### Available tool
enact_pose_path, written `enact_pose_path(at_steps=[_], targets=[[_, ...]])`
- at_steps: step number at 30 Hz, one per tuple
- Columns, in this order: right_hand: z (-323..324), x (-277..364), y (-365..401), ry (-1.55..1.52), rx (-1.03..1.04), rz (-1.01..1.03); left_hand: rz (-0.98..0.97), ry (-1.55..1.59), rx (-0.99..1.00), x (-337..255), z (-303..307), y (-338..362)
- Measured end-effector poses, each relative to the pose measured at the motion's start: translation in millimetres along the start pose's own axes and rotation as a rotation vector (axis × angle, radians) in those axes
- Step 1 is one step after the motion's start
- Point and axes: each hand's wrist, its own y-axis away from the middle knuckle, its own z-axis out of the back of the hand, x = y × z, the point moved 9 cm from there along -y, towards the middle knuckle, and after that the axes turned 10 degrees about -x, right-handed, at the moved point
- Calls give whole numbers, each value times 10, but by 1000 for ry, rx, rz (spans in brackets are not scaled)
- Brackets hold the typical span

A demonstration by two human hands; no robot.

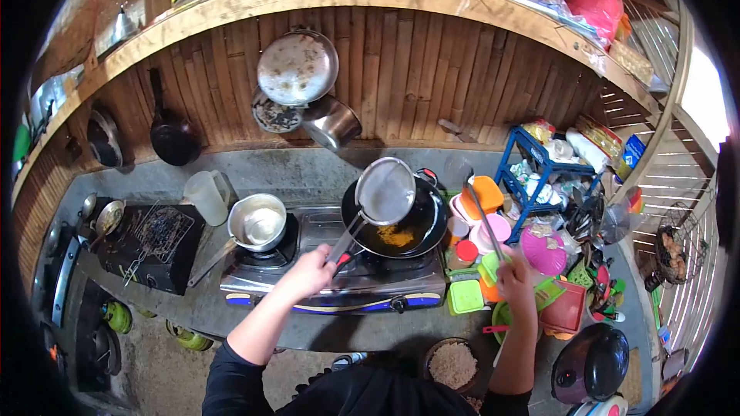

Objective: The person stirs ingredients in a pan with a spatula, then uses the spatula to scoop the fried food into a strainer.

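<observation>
My left hand [312,271] is wrapped around the handle of a round mesh strainer [387,191]. The strainer is above a black wok [432,219] on the stove's right burner. Below the mesh, orange-yellow bits of food [395,237] lie in dark liquid in the wok. My right hand [514,271] grips a long-handled metal ladle [486,216], raised to the right of the wok; its head is seen edge-on and its bowl is hard to make out. Behind that hand are several coloured plastic containers [465,297].
A saucepan [257,223] sits on the left burner of the gas stove [324,293]. Left of it stand a plastic jug [206,197] and a wire grill rack [163,231]. To the right are a blue shelf [549,162] and a rice cooker [592,362]. Pans hang on the wall.
</observation>
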Motion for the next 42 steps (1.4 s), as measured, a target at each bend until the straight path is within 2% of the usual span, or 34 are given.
enact_pose_path(at_steps=[2,4,6,9,11,14,15,16,18,21,22,24,25,27,30,42], targets=[[-145,-292,-172,61,42,18,-118,-157,-157,9,190,-206],[-372,-548,-283,124,150,-32,-174,-225,-176,76,165,-456],[-484,-693,-423,207,145,18,-251,-454,-247,22,104,-648],[-584,-806,-562,362,122,71,-288,-574,-224,10,-90,-873],[-585,-849,-659,530,131,250,-267,-619,-197,1,-178,-949],[-657,-430,-564,642,160,239,-255,-645,-168,6,-261,-1011],[-664,-352,-547,492,178,336,-248,-663,-160,-16,-263,-1013],[-645,-373,-580,495,180,334,-240,-682,-152,-11,-265,-1009],[-588,-584,-717,559,219,111,-213,-680,-136,58,-298,-1042],[-553,-684,-868,584,287,34,-189,-669,-115,121,-345,-1084],[-588,-519,-839,586,288,31,-180,-663,-108,149,-355,-1078],[-610,-386,-736,640,334,-166,-177,-657,-86,188,-375,-1058],[-595,-423,-777,641,338,-166,-179,-653,-69,192,-383,-1050],[-559,-591,-816,605,411,-306,-161,-640,-70,184,-359,-999],[-525,-585,-787,581,413,-389,-143,-626,-51,218,-350,-943],[-788,-478,-604,535,567,-515,-94,-702,47,101,-274,-662]])
